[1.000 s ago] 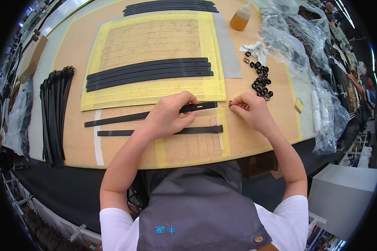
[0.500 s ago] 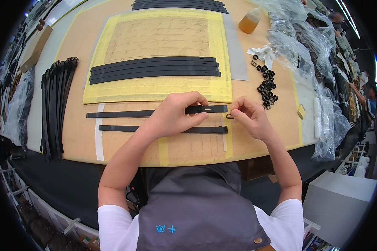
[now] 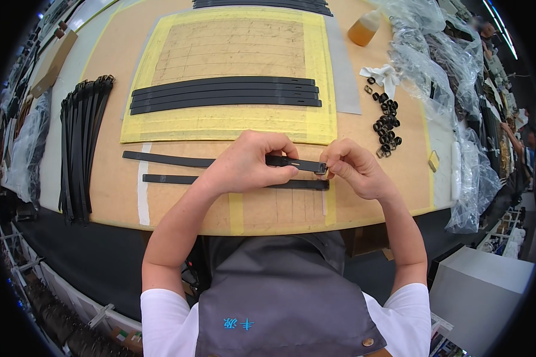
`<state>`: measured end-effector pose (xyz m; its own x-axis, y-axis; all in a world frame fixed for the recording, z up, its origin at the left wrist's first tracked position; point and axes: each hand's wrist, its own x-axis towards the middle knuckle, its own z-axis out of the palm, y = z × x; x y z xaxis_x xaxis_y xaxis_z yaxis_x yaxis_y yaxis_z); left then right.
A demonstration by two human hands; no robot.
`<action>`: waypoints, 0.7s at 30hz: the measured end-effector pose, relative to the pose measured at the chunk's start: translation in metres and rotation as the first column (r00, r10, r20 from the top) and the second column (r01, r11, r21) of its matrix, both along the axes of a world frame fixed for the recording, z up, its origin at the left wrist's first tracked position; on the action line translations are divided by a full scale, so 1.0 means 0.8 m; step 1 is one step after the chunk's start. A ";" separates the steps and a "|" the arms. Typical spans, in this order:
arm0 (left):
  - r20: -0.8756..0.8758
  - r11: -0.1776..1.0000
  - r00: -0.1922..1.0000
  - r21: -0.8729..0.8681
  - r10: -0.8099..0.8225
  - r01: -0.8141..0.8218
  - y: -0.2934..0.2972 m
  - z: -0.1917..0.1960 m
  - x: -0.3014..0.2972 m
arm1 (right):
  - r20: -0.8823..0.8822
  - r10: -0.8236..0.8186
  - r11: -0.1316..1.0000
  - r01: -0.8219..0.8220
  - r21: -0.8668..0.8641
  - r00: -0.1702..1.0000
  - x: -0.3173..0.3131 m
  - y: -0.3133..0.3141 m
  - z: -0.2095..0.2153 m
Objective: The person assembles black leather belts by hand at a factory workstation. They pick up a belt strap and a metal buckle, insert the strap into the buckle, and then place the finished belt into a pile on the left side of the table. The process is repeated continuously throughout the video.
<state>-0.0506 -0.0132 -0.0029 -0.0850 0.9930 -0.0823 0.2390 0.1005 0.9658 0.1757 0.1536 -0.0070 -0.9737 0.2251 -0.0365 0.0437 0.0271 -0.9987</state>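
My left hand [image 3: 249,162] pinches a black belt strap [image 3: 171,159] near its slotted right end, thumb below and fingers above. At that end sits a small dark buckle [image 3: 321,168], held in the fingertips of my right hand [image 3: 358,169]. The strap's tip meets the buckle; whether it passes through is hard to see. Just nearer to me lies a second black strap [image 3: 175,178], partly covered by my left hand, with a dark fitting at its right end. Beyond my hands, several flat black straps [image 3: 226,94] lie side by side on a yellow-edged board [image 3: 220,130].
To the right is a pile of small black buckles [image 3: 387,124] beside a crumpled white cloth [image 3: 382,76]. A bottle of amber liquid [image 3: 363,28] and clear plastic sheeting [image 3: 420,71] are farther back. Buckled black straps [image 3: 80,152] lie bundled at left. The table's edge [image 3: 268,233] is near my apron.
My right hand has brought the buckle left onto the strap's end; before, a gap separated them. The strap's right end now tilts downward toward me. The whole view has shifted slightly.
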 end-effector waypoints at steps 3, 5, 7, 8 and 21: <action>-0.037 1.000 0.999 0.010 0.006 -0.006 0.000 0.001 0.004 | 0.061 0.020 0.998 -0.024 0.062 0.998 -0.003 0.000 0.005; -0.093 1.000 0.996 -0.020 0.004 -0.006 0.001 0.007 0.004 | 0.124 0.010 0.998 -0.018 0.062 0.992 -0.007 -0.004 0.006; -0.120 1.000 0.993 0.014 0.010 -0.008 0.001 0.003 0.005 | 0.144 0.034 0.994 -0.048 0.094 0.989 -0.009 -0.005 0.002; -0.134 0.999 0.991 0.031 0.014 -0.010 0.001 0.002 0.005 | 0.153 0.047 0.992 -0.065 0.109 0.987 -0.010 -0.005 0.001; -0.200 0.996 0.977 -0.070 -0.071 0.058 0.003 0.003 0.008 | 0.231 0.083 0.973 -0.129 0.191 0.969 -0.031 -0.011 0.020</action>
